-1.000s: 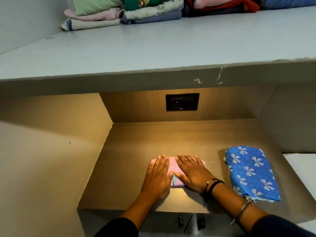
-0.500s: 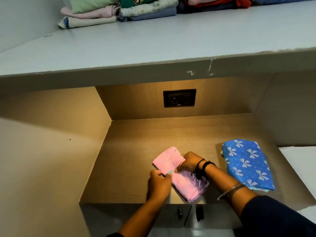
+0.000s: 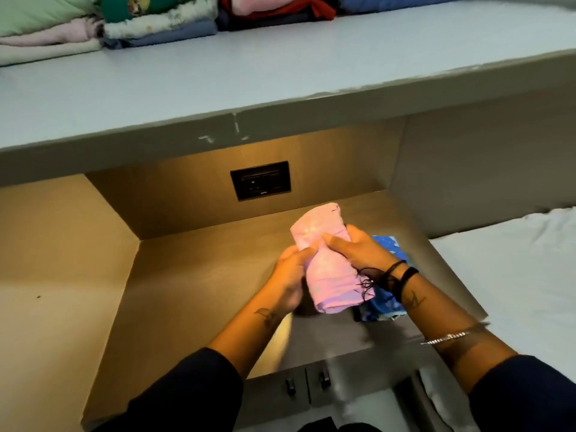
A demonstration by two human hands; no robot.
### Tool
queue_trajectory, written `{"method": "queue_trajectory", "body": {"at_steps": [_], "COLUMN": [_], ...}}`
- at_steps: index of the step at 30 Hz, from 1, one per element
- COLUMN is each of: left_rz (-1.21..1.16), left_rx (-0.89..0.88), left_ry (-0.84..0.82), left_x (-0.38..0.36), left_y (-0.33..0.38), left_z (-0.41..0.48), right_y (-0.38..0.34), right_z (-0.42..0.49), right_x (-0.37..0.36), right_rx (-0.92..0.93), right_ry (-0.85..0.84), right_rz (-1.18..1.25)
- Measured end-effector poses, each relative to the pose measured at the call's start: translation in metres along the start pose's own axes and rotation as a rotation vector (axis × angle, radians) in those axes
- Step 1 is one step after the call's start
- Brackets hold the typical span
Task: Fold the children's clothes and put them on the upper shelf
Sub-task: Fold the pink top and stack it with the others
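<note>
Two hands on one folded pink garment (image 3: pixel 327 269), lifted clear of the wooden worktop (image 3: pixel 199 294). Left hand (image 3: pixel 291 275) curled shut around the garment's left edge, thumb on top. Right hand (image 3: pixel 355 251) clamped over the right side, fingers wrapped tight on the cloth, thumb pressing near the middle. Pink bundle tilted, far end raised toward the black socket (image 3: pixel 260 181) on the back wall, near end drooping down toward the worktop's front. Looks a bit blurry, so can't make out the fold lines.

Just right of the pink garment, mostly hidden behind the right wrist: blue patterned cloth (image 3: pixel 386 300) lying flat on the worktop. Black bands (image 3: pixel 399 275) round the right wrist, with a silver bracelet (image 3: pixel 448 337) further up the forearm. Dark sleeves (image 3: pixel 193 391) on both arms.

Above the socket, pale upper shelf (image 3: pixel 280 70) running the whole width, front edge a little chipped. Along the shelf's back: row of folded clothes (image 3: pixel 162 23), green, cream, blue, red and pink, stacked in piles. Right of the worktop, white bedsheet (image 3: pixel 514 275). Below the worktop's front edge, grey drawer fronts with small dark knobs (image 3: pixel 324 377).
</note>
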State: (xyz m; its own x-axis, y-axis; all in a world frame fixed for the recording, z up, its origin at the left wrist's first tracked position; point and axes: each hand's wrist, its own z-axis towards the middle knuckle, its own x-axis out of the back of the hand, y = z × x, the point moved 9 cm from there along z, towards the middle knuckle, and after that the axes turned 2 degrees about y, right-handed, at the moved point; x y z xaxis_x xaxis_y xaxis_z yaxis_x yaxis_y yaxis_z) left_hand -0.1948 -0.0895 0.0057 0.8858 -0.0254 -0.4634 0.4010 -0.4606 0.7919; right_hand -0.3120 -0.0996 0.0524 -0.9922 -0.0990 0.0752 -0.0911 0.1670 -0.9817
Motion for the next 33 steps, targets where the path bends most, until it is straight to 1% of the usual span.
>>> {"method": "queue_trajectory", "body": {"at_steps": [2,5,8,9,10,11,12,13,14,15,16,17,18,21,23,24,26,28,29,31,33], "left_rz": [0.072,0.211,0.397,0.476,0.604,0.733,0.794,0.739,0.586,0.452,0.382,0.39,0.401,0.425,0.403,0.382,0.33,0.229,0.158,0.04,-0.001], "left_rx": [-0.032,-0.018,0.024,0.024,0.001,-0.004,0.015,0.091,0.19,0.305,0.366,0.371,0.354,0.351,0.373,0.354,0.277,0.238,0.236,0.227,0.209], "left_ry": [0.032,0.117,0.179,0.231,0.307,0.399,0.472,0.487,0.437,0.349,0.27,0.219,0.203,0.203,0.21,0.223,0.231,0.19,0.155,0.133,0.158], "left_x": [-0.023,-0.041,-0.049,-0.047,-0.045,-0.04,-0.033,-0.029,-0.03,-0.037,-0.045,-0.05,-0.053,-0.059,-0.066,-0.067,-0.068,-0.071,-0.071,-0.065,-0.053], "left_y": [-0.012,-0.045,-0.072,-0.074,-0.069,-0.065,-0.064,-0.07,-0.082,-0.097,-0.105,-0.106,-0.104,-0.105,-0.11,-0.113,-0.114,-0.115,-0.116,-0.119,-0.122], "left_z": [0.009,0.02,0.029,0.032,0.032,0.029,0.025,0.024,0.023,0.019,0.015,0.015,0.017,0.026,0.027,0.029,0.031,0.027,0.022,0.011,-0.001], "right_y": [0.003,0.028,0.054,0.057,0.059,0.06,0.065,0.075,0.09,0.107,0.118,0.123,0.125,0.122,0.121,0.121,0.12,0.121,0.121,0.122,0.12], "right_z": [-0.008,-0.026,-0.039,-0.042,-0.044,-0.045,-0.045,-0.043,-0.04,-0.038,-0.037,-0.036,-0.036,-0.029,-0.021,-0.018,-0.017,-0.02,-0.023,-0.03,-0.04], "right_x": [0.04,0.085,0.103,0.108,0.113,0.119,0.125,0.131,0.134,0.131,0.128,0.128,0.131,0.136,0.136,0.135,0.129,0.117,0.111,0.098,0.086], "right_rx": [0.028,-0.022,-0.066,-0.063,-0.05,-0.047,-0.077,-0.154,-0.252,-0.35,-0.409,-0.434,-0.438,-0.421,-0.378,-0.345,-0.285,-0.259,-0.257,-0.27,-0.278], "right_ry": [0.17,0.4,0.492,0.527,0.568,0.607,0.62,0.593,0.528,0.439,0.363,0.326,0.316,0.27,0.224,0.208,0.183,0.131,0.102,0.056,0.024], "right_rz": [-0.176,-0.468,-0.804,-0.899,-0.956,-0.97,-0.922,-0.793,-0.594,-0.409,-0.299,-0.281,-0.303,-0.435,-0.428,-0.386,-0.206,0.001,0.061,0.122,0.153]}}
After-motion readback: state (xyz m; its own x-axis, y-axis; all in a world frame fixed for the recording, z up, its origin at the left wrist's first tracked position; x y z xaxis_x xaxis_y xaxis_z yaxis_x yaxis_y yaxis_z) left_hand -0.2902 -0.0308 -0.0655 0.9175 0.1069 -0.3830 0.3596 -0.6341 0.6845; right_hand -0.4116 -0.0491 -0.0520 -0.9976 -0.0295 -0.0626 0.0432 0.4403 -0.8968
